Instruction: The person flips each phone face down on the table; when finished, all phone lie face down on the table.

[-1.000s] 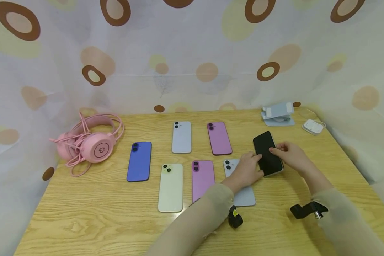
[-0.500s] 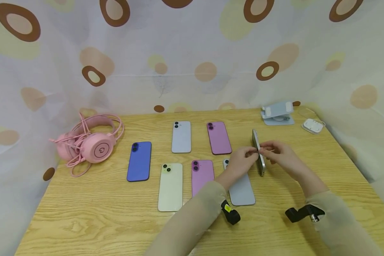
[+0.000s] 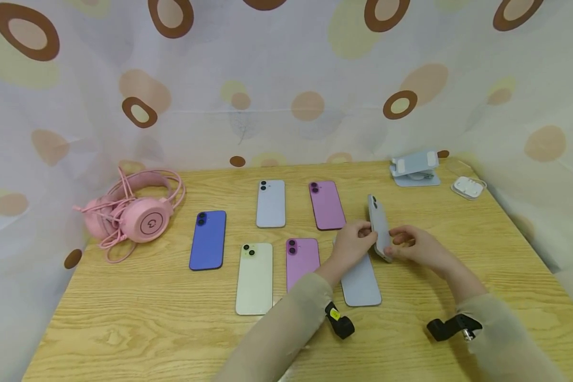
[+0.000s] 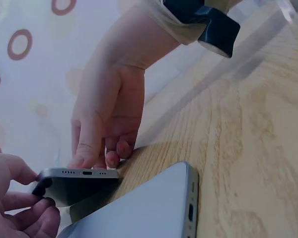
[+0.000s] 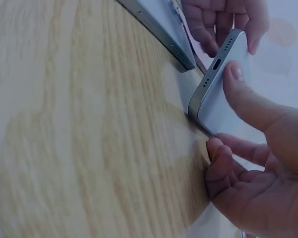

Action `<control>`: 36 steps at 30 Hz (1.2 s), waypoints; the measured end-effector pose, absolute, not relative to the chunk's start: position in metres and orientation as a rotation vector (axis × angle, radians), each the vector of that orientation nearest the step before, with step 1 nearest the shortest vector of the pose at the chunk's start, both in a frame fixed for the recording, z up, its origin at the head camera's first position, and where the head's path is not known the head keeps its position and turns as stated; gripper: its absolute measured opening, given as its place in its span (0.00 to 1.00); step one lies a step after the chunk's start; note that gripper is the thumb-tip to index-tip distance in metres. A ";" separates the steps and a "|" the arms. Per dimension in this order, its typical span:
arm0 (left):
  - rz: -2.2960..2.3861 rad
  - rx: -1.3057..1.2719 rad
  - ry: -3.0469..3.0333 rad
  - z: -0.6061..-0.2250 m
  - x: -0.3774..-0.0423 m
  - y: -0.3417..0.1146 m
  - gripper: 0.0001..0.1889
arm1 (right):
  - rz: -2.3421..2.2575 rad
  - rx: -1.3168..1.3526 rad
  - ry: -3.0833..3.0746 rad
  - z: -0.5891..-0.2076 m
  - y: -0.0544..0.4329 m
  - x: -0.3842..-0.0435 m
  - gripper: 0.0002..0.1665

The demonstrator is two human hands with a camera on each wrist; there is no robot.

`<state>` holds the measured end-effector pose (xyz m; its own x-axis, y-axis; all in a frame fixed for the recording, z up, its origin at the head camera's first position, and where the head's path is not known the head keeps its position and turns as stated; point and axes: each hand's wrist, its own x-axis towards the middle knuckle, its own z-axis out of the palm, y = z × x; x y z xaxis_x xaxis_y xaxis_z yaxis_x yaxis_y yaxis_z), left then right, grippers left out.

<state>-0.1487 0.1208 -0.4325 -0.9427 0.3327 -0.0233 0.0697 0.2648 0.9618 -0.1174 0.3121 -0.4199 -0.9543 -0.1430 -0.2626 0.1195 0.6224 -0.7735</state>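
Observation:
A pale, silvery smartphone (image 3: 380,228) stands tilted on its long edge above the table, its back turned toward the right. My left hand (image 3: 349,245) pinches its left side between thumb and fingers. On the other side, my right hand (image 3: 420,248) holds the lower edge, and in the right wrist view its thumb (image 5: 238,82) lies on the back near the charging port. Another pale blue-grey phone (image 3: 362,284) lies flat under my left hand, its camera end hidden. In the left wrist view, the held phone's bottom edge (image 4: 84,173) shows its port.
Left of my hands lie two pink-purple phones (image 3: 302,262) (image 3: 327,206), a pale yellow phone (image 3: 254,281), a blue phone (image 3: 208,241) and a pale lavender phone (image 3: 271,205). Pink headphones (image 3: 148,220) sit far left. A folding stand (image 3: 415,168) and white charger (image 3: 468,188) are back right.
The held phone has turned over from black screen up, through edge-on, to back showing. Both hands have shifted slightly left with it; the right hand has moved lower along its edge.

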 end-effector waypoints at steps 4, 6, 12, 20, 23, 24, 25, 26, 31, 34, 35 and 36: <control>1.615 0.499 2.373 -0.432 -0.148 0.122 0.04 | -1.122 0.024 2.621 -0.414 0.312 -0.117 0.42; 1.504 0.553 2.435 -0.433 -0.148 0.124 0.07 | -1.076 0.030 2.636 -0.411 0.313 -0.118 0.43; 1.139 0.588 2.607 -0.433 -0.142 0.132 0.18 | -1.030 0.035 2.615 -0.407 0.321 -0.119 0.44; 0.587 0.702 2.819 -0.437 -0.139 0.138 0.15 | -0.958 0.044 2.660 -0.412 0.326 -0.122 0.48; 0.554 0.728 2.850 -0.439 -0.138 0.138 0.13 | -0.945 0.046 2.682 -0.412 0.326 -0.121 0.49; 0.554 0.737 2.855 -0.439 -0.138 0.138 0.13 | -0.936 0.045 2.690 -0.412 0.326 -0.120 0.49; 0.562 0.741 2.850 -0.439 -0.138 0.137 0.14 | -0.925 0.040 2.700 -0.412 0.326 -0.120 0.49; 0.578 0.755 2.845 -0.438 -0.139 0.136 0.16 | -0.913 0.032 2.710 -0.412 0.326 -0.120 0.48; 0.864 0.760 2.742 -0.426 -0.135 0.115 0.25 | -0.845 -0.004 2.782 -0.410 0.328 -0.112 0.42; 1.051 0.759 2.688 -0.410 -0.134 0.083 0.25 | -0.795 -0.038 2.888 -0.407 0.328 -0.108 0.37; 1.096 0.753 2.668 -0.404 -0.134 0.070 0.24 | -0.778 -0.052 2.934 -0.406 0.327 -0.106 0.35; 1.128 0.745 2.664 -0.400 -0.134 0.057 0.24 | -0.763 -0.066 2.973 -0.405 0.327 -0.104 0.33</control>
<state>-0.1340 0.0573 -0.4001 -0.8646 0.5000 0.0500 0.3839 0.5929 0.7079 -0.1040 0.3270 -0.4051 -0.9966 -0.0593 -0.0580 -0.0240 0.8756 -0.4824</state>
